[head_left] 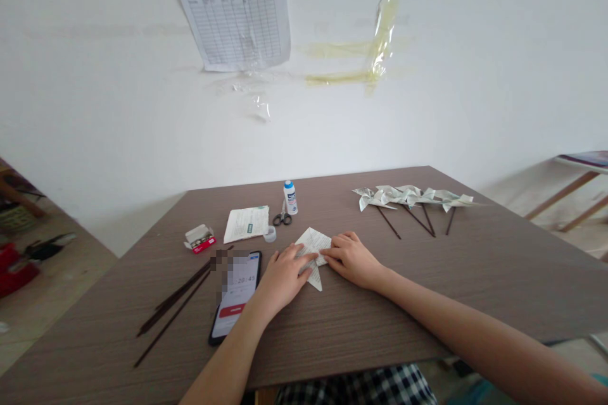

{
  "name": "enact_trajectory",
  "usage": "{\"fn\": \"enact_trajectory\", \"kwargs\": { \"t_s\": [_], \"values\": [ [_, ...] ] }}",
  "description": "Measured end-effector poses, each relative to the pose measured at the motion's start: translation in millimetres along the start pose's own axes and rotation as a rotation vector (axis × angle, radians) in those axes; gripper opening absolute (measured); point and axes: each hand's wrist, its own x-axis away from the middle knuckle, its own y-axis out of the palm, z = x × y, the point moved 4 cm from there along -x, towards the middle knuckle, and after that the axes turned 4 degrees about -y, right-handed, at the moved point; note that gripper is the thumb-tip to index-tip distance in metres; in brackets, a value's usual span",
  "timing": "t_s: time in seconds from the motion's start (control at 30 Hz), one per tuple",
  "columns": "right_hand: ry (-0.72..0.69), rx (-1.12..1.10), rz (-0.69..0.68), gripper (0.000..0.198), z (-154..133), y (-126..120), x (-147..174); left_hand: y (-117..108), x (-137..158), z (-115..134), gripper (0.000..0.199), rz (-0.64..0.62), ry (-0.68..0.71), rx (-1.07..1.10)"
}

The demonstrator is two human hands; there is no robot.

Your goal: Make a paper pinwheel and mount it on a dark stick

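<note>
Folded printed paper (313,241) is held on table (498,272): left side covered by left hand (284,273), fingers spread; right side touched by right hand (355,259), fingers bunched, whether pinching cannot be told.

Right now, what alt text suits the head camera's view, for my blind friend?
A person's left hand and right hand rest on folded printed paper atop a brown table. Paper pinwheels on sticks lie to the right, a phone and loose sticks to the left, scissors and a bottle beyond.
</note>
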Motion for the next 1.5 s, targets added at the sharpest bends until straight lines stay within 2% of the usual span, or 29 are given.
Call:
{"fn": "enact_trajectory", "kwargs": {
  "t_s": [0.3, 0.93, 1.5],
  "values": [
    [-0.004, -0.111, -0.025, 0.023, 3.8, -7.8, 1.9, -3.4, 2.5, 2.6, 0.050, -0.021, -0.015, 0.014],
    [0.002, -0.100, -0.033, 0.021, 2.3, -7.8, 0.6, 0.0, -0.1, -0.9, 0.048, 0.039, -0.001, 0.024],
    [0.022, -0.111, -0.042, 0.022, 2.4, -8.4, 0.6, 1.2, -0.6, -1.2, 0.049, 0.041, 0.003, 0.000]
  ]
}}
